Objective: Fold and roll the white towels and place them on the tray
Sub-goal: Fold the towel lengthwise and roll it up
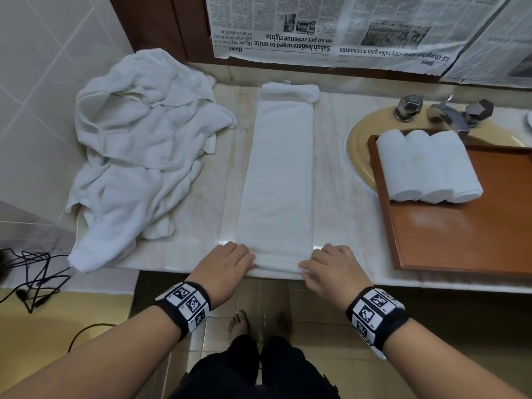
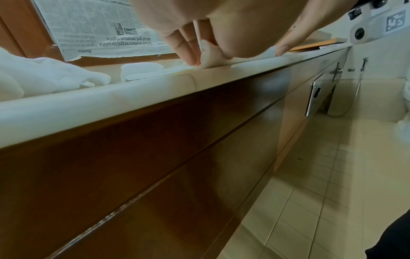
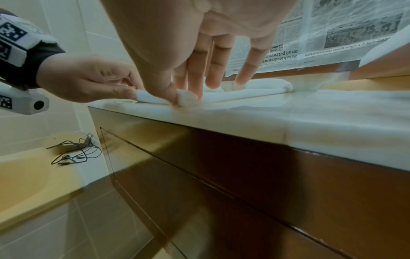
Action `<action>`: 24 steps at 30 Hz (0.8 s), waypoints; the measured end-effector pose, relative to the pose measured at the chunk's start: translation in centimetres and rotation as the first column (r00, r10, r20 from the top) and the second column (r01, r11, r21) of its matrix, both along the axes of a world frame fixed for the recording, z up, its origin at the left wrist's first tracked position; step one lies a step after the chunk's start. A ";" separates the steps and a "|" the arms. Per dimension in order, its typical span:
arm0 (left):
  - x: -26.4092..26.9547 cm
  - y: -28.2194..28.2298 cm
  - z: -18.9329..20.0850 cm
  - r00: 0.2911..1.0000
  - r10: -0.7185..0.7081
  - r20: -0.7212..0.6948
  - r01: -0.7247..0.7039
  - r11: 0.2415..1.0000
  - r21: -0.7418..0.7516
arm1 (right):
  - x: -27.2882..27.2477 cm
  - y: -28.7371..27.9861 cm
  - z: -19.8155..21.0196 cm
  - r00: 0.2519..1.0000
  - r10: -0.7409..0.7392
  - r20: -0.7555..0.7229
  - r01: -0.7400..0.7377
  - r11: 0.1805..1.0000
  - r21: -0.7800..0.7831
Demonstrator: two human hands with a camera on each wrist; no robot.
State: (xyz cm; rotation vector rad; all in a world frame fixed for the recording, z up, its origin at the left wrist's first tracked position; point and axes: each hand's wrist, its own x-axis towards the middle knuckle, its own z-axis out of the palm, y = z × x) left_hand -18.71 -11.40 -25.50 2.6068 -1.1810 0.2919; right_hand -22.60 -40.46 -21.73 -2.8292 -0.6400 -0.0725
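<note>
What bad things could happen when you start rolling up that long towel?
The roll might come out crooked: the left hand and right hand each pinch one near corner of the folded towel, so uneven pushing could skew it. The start sits right at the counter edge, so the end could slip off. The crumpled towel pile lies close on the left and might get bumped.

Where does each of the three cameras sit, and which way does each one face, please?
Head: above, facing down at the folded towel on the counter; both forearms, feet show.
Left wrist: below counter edge, looking up along the left hand pinching the towel end.
Right wrist: likewise low, along the right hand; the left hand shows too.
Shared: the towel, the newspaper.
</note>
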 end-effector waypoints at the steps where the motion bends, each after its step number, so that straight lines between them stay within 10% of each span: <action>1: 0.1 0.0 0.0 1.000 -0.004 0.006 0.004 1.000 -0.004 | 0.0 0.2 -0.1 1.000 -0.010 0.013 0.011 1.000 -0.020; 12: 1.8 0.4 2.0 0.964 0.126 -0.234 -0.132 0.991 -0.010 | 2.5 0.2 1.9 0.912 -0.114 -0.393 0.067 0.989 -0.133; 19: 4.0 -0.4 5.7 0.726 0.328 -0.605 -0.267 0.944 0.192 | 4.3 -0.5 2.3 0.822 -0.123 -0.556 0.100 0.992 -0.070; 24: 5.4 -1.3 6.8 0.629 0.489 -0.605 -0.324 0.872 0.367 | 5.2 -0.5 3.1 0.766 -0.186 -0.616 0.225 0.974 -0.015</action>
